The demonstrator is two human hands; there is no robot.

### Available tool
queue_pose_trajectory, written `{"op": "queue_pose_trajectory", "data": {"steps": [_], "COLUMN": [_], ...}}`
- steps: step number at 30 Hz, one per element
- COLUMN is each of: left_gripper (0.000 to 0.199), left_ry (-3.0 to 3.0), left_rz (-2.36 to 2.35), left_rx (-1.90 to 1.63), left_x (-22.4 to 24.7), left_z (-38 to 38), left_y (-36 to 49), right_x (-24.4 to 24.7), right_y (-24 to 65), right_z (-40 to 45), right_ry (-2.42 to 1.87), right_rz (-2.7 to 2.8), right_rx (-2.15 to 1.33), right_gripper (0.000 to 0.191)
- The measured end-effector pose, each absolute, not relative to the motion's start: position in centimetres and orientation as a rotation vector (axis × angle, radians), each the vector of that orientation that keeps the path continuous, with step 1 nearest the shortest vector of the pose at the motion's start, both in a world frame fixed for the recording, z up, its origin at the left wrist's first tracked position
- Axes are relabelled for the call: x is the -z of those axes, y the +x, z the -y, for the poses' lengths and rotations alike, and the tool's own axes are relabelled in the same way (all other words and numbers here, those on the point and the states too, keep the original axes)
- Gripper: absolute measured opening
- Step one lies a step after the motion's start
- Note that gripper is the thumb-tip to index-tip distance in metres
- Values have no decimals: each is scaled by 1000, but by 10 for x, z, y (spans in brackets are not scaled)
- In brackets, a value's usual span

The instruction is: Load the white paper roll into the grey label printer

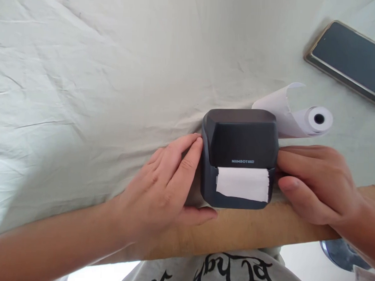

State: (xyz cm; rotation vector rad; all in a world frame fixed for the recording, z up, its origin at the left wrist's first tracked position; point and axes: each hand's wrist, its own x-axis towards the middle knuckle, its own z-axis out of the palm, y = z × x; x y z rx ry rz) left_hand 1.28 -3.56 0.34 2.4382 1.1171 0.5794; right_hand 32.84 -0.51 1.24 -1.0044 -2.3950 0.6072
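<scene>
A dark label printer (241, 142) marked NIIMBOT sits near the front edge of the cloth-covered table. Its lid is down, and a short strip of white paper (243, 183) with a torn edge sticks out of its front slot. My left hand (164, 180) holds the printer's left side, its fingertips against the wall and its thumb by the front corner. On the opposite side my right hand (318, 182) grips the printer with bent fingers; some fingertips are hidden behind the body. A partly unrolled roll of white paper (319, 118) lies behind my right hand, close to the printer's back right corner.
A smartphone (353, 60) with a dark screen lies at the far right. The pale, wrinkled cloth (116, 72) covers the table, whose bare brown front edge (233, 230) runs below the printer. My shirt with black lettering (219, 272) shows at the bottom.
</scene>
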Motion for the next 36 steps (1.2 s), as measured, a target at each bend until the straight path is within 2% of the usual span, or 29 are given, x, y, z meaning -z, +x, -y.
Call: {"op": "queue_pose_trajectory", "data": {"steps": [7, 18, 27, 32, 36], "left_gripper": [82, 71, 94, 88, 81], "left_ry": [2429, 2551, 2521, 2516, 2573], "left_rz": [-1148, -1113, -1157, -1184, -1193], "left_rx": [-598, -581, -727, -595, -651], "left_x": [-6, -11, -9, -7, -8], "left_z": [34, 42, 41, 35, 38], "left_y": [15, 17, 15, 15, 18], "right_x": [-10, -11, -13, -12, -13], "right_y": [329, 329, 328, 326, 326], "right_z": [6, 6, 7, 6, 8], "right_ry": [-1006, -827, -910, -974, -1034], "right_rz": [2422, 2381, 2346, 2404, 2406], "right_rx": [-582, -791, -710, -642, -580], "right_gripper": [33, 43, 41, 40, 40]}}
